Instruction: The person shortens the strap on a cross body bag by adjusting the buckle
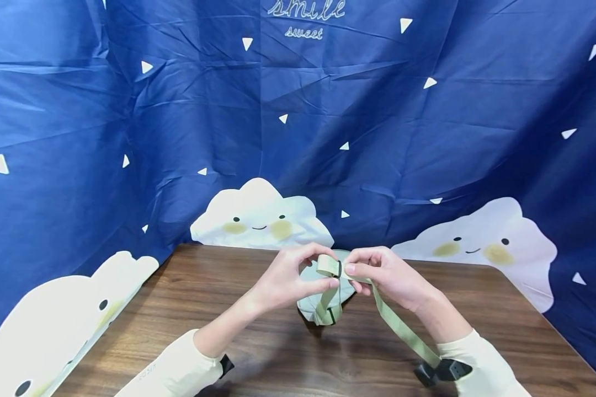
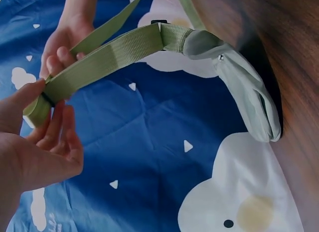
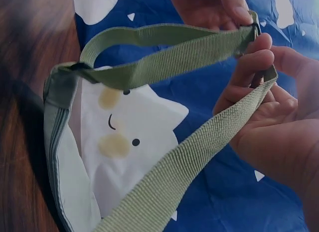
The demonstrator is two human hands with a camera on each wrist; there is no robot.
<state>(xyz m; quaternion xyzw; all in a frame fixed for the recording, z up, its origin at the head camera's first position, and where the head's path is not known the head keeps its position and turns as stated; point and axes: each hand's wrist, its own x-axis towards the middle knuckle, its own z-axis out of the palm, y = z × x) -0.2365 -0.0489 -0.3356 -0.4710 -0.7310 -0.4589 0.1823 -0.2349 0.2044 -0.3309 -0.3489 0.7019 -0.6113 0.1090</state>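
A pale grey-green pouch bag (image 1: pixel 309 306) with a light green webbing strap (image 1: pixel 402 328) stands at the far part of the table. Between thumb and fingers, my left hand (image 1: pixel 285 280) pinches the strap at a dark slider buckle (image 1: pixel 339 268), where the webbing makes a small loop. My right hand (image 1: pixel 389 277) pinches the strap just right of that slider, its other fingers curled in. From there the webbing hangs down toward a black buckle (image 1: pixel 427 374) beside my right sleeve. The left wrist view shows a second dark slider (image 2: pixel 159 22) closer to the bag (image 2: pixel 246 87).
The brown wood-grain table (image 1: pixel 258 353) lies under both hands. Behind it and along its sides hangs a blue cloth (image 1: pixel 203 110) with white triangles and smiling clouds. A black device (image 1: pixel 226 365) sits at my left cuff.
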